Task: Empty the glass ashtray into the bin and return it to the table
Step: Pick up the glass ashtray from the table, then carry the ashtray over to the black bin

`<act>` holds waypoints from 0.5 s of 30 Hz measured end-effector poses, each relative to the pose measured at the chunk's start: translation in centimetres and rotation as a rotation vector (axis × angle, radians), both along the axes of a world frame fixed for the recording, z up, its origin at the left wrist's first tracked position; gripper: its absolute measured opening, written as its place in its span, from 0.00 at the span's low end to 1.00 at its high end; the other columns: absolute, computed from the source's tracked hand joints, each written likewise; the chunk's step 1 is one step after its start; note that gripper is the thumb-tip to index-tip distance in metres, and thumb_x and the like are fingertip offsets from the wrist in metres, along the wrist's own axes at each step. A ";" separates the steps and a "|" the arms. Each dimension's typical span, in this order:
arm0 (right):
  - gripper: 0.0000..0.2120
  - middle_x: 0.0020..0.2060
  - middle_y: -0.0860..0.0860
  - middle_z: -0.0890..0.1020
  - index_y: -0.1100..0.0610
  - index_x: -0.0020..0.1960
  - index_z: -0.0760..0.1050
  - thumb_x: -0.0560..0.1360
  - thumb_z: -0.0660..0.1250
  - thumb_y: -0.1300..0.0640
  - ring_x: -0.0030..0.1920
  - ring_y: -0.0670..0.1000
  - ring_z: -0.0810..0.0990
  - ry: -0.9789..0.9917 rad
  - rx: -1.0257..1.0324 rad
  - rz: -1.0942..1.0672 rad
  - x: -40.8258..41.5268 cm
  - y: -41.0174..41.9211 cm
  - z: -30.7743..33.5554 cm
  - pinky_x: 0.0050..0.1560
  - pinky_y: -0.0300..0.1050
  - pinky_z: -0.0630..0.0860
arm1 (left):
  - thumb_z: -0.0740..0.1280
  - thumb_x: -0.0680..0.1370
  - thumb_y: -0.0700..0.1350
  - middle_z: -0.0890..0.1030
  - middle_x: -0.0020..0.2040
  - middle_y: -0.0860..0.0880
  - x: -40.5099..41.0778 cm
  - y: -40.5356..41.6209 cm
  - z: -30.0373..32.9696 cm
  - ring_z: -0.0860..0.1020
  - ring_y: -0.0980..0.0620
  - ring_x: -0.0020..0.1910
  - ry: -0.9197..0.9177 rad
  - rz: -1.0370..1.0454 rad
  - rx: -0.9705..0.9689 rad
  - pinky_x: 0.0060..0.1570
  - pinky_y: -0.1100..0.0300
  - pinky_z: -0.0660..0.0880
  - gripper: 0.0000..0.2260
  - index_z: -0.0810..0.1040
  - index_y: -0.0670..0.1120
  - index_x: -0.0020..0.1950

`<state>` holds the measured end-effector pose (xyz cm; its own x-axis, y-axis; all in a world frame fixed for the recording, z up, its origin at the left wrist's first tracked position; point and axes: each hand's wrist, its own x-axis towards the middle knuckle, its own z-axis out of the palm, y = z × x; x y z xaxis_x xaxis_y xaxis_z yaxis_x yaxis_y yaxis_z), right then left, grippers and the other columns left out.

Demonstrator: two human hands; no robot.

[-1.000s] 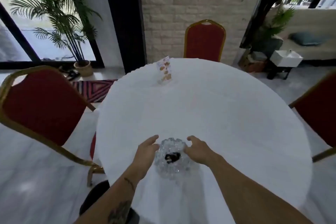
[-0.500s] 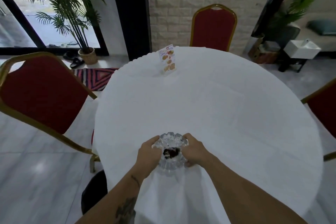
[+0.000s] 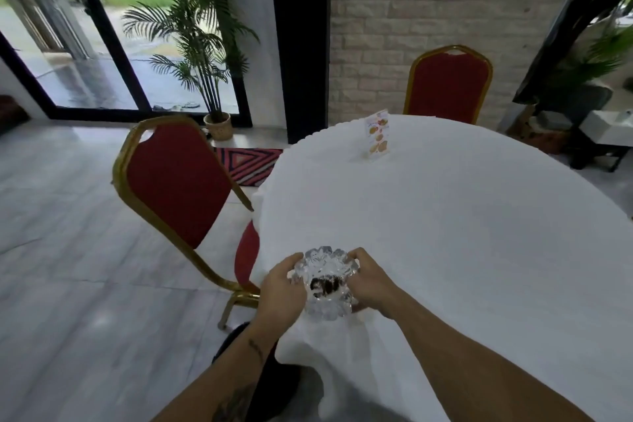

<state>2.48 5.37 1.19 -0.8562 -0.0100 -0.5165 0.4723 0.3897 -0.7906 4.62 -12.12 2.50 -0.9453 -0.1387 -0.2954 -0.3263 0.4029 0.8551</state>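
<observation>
Gripping the ashtray point(image 3: 327, 284) at the desk's point(image 3: 445, 233) 7 o'clock edge, left hand point(image 3: 282, 288) and right hand point(image 3: 368, 281) clasp opposite rims; tilting could spill its dark debris onto the cloth, and slick glass may slip.

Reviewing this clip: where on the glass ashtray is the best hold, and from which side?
Probably the scalloped outer wall of the glass ashtray, from opposite sides, as the left hand and right hand do now. The bowl faces up with dark debris inside, so side holds keep it level.
</observation>
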 end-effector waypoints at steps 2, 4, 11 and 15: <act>0.19 0.55 0.57 0.78 0.49 0.65 0.68 0.78 0.58 0.67 0.47 0.59 0.83 0.018 -0.019 0.004 1.0 -3.7 0.9 0.37 0.54 0.85 | 0.61 0.78 0.32 0.84 0.58 0.51 0.9 -3.5 0.6 0.83 0.51 0.50 0.034 -0.017 0.014 0.52 0.57 0.82 0.23 0.78 0.52 0.68; 0.19 0.56 0.56 0.78 0.49 0.65 0.70 0.79 0.58 0.66 0.50 0.61 0.84 0.023 -0.030 -0.007 2.0 -7.2 1.5 0.36 0.52 0.85 | 0.63 0.77 0.32 0.83 0.48 0.60 1.9 -7.0 1.3 0.81 0.61 0.43 0.059 -0.052 0.023 0.39 0.71 0.77 0.23 0.78 0.59 0.60; 0.23 0.58 0.52 0.82 0.47 0.65 0.73 0.70 0.65 0.50 0.54 0.58 0.84 0.055 -0.019 -0.008 4.7 -17.6 1.4 0.52 0.63 0.85 | 0.66 0.78 0.36 0.81 0.45 0.60 4.2 -17.3 1.4 0.81 0.52 0.48 0.049 -0.069 0.028 0.51 0.56 0.78 0.18 0.79 0.53 0.65; 0.16 0.53 0.51 0.83 0.46 0.57 0.76 0.69 0.67 0.51 0.53 0.56 0.85 0.089 -0.040 -0.027 6.0 -21.3 0.6 0.54 0.65 0.83 | 0.68 0.77 0.40 0.83 0.48 0.56 4.7 -21.1 0.6 0.83 0.47 0.52 -0.007 -0.073 0.027 0.58 0.49 0.80 0.16 0.80 0.57 0.62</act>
